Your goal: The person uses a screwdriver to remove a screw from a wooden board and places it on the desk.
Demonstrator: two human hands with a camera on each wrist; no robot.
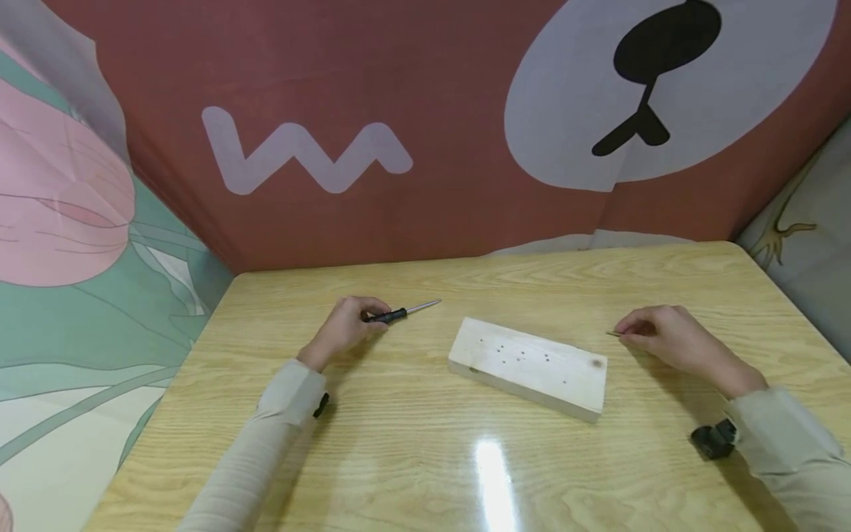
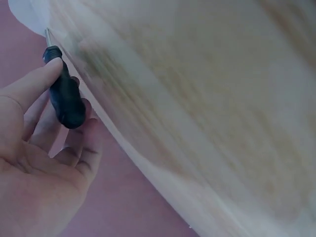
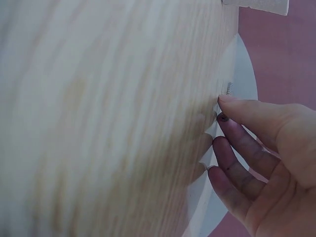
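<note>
My left hand (image 1: 343, 329) holds a screwdriver (image 1: 392, 316) by its black handle, thumb on one side and fingers on the other. The metal shaft (image 1: 423, 306) points right, toward the middle of the table. In the left wrist view the dark handle (image 2: 68, 96) lies between thumb and fingers. Between thumb and index finger my right hand (image 1: 671, 340) pinches a small screw (image 3: 229, 89), its threaded end sticking out. Between the hands a pale wooden block (image 1: 532, 366) lies on the table, with several small dark holes in its top.
The light wood-grain table (image 1: 399, 458) reaches back to a reddish-brown cloth (image 1: 432, 214) with a cartoon face. A patterned cloth (image 1: 66, 332) hangs at the left. Dark wrist devices sit at both sleeves, the right one (image 1: 713, 440) close over the table.
</note>
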